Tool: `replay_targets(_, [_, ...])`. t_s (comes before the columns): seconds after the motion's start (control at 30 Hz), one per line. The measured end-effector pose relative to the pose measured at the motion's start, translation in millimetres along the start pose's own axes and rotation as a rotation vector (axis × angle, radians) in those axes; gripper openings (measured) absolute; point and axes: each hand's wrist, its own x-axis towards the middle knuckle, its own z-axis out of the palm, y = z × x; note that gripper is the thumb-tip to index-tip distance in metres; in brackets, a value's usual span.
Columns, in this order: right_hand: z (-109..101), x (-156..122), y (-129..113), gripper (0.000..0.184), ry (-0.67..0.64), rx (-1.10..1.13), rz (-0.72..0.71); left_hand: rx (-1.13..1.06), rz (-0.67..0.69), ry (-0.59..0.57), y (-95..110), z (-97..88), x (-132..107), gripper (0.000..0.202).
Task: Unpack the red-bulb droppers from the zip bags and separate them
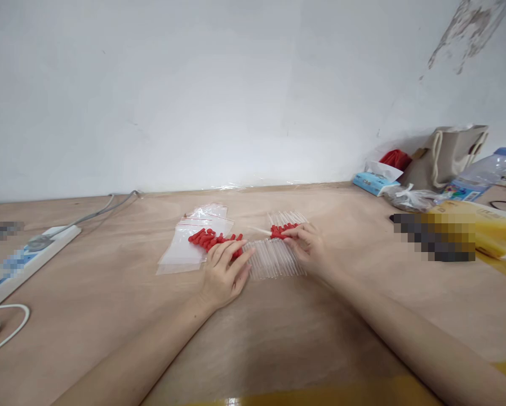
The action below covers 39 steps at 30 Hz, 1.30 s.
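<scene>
My left hand [224, 270] lies on the wooden table [109, 304] with its fingers stretched out over a small heap of red rubber caps [206, 238]. My right hand [310, 247] has its fingers pinched on a clear dropper tube with a red cap [274, 232], its thin tip pointing left. Under and between both hands lies a row of clear plastic tubes [274, 260]. More red-capped droppers [284, 227] rest just beyond my right hand. A stack of clear zip bags [189, 245] lies left of the caps.
A white power strip [33, 251] with grey cable sits at the left edge, with a white cord [8, 327] nearer. At the right stand a tissue pack [373, 181], a canvas bag [451, 155], a water bottle [483, 175] and a yellow package [498, 231]. A white wall runs behind.
</scene>
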Motion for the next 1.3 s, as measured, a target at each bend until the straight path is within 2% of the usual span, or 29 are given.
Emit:
replay_targets(0.13, [-6.1, -17.8, -9.8, 0.016, -0.103, 0.024, -0.16, 0.086, 0.05, -0.006, 2.8, -2.2, 1.9, 0.037])
replay_targets(0.33, [-8.0, -32.4, -19.3, 0.012, -0.136, 0.009, -0.208, 0.081, 0.102, -0.075, 9.5, -0.8, 3.8, 0.014])
replay_targets(0.5, [1.8, -35.6, -20.8, 0.022, -0.069, -0.13, -0.308, 0.08, 0.112, -0.093, 11.0, -0.2, 2.6, 0.012])
replay_targets(0.6, [6.5, -36.0, -22.2, 0.012, -0.036, -0.187, -0.376, 0.079, 0.126, -0.097, 11.8, -2.7, 1.3, 0.013])
replay_targets(0.77, [2.1, -37.3, -24.4, 0.014, -0.046, -0.218, -0.455, 0.069, 0.137, -0.105, 12.2, -7.6, -1.0, 0.013])
replay_targets(1.03, [-0.5, -39.3, -26.2, 0.015, -0.106, -0.228, -0.466, 0.021, 0.14, -0.106, 15.3, -10.3, 2.9, 0.018])
replay_targets(1.13, [-2.8, -40.4, -23.9, 0.015, -0.108, -0.207, -0.455, -0.008, 0.133, -0.096, 9.8, -9.6, -1.4, 0.017])
replay_targets(1.2, [-5.8, -40.4, -18.2, 0.016, -0.079, -0.181, -0.391, -0.037, 0.086, -0.081, 0.4, -9.7, -7.3, 0.015])
replay_targets(1.3, [-8.5, -37.5, -5.2, 0.015, 0.048, -0.123, -0.214, -0.089, -0.036, -0.027, -16.0, -10.1, -16.0, 0.019])
